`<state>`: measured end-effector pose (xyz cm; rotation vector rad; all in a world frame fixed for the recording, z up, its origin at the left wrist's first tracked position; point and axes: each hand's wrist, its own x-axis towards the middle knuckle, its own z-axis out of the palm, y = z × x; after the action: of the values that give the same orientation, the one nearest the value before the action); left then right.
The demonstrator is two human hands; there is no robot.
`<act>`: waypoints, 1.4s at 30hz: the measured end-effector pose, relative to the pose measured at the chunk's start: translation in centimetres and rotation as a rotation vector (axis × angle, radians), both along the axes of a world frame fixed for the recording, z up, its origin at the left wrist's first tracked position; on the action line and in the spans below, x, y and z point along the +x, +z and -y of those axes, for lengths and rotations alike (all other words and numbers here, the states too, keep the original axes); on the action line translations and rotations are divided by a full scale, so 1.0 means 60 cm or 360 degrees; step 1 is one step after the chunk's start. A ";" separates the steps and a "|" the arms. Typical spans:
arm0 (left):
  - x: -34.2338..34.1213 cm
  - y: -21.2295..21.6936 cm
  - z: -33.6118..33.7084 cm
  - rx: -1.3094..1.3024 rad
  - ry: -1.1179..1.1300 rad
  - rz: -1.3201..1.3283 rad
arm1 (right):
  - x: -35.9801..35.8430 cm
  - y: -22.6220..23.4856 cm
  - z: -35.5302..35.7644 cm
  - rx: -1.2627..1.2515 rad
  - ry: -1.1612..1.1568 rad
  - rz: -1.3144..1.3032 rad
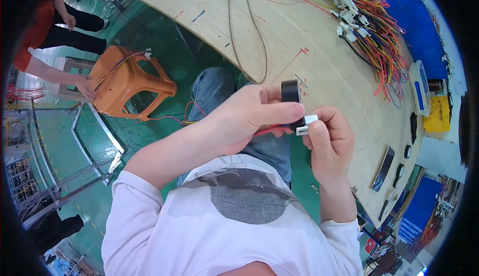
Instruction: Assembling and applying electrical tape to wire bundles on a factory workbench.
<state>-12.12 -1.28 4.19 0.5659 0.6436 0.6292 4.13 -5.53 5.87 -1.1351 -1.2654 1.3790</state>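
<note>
My left hand (252, 111) is closed round a roll of black tape (291, 92), the thumb stretched along below it. Red wires (269, 129) pass under that hand toward a white plastic connector (308, 123). My right hand (333, 143) pinches the connector between thumb and fingers. Black tape (297, 125) shows right beside the connector, around the wire end. Both hands are close together above my lap, at the near edge of the wooden table (329, 66). The left fingers' grip on the wires is partly hidden.
A heap of coloured wires (374, 41) with white connectors lies at the table's far right, near a blue bin (414, 16). Small dark tools (383, 168) lie along the right edge. At left, another person's hand (86, 86) touches an orange stool (124, 84) with wires across it.
</note>
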 end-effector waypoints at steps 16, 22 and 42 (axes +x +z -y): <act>-0.030 0.005 0.008 0.0350 0.0101 0.0282 | 0.007 0.025 -0.012 -0.0407 -0.0032 -0.0085; -0.021 0.016 -0.008 0.0182 -0.0442 -0.0090 | -0.006 0.027 -0.020 -0.0198 -0.0052 0.0169; -0.026 -0.039 0.003 -0.0284 -0.0258 0.0332 | -0.033 -0.004 -0.024 0.0192 0.0054 0.0566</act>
<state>-13.70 -1.45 1.88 0.3753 0.4472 0.4655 2.13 -4.07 5.63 -1.3177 -1.6032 1.1386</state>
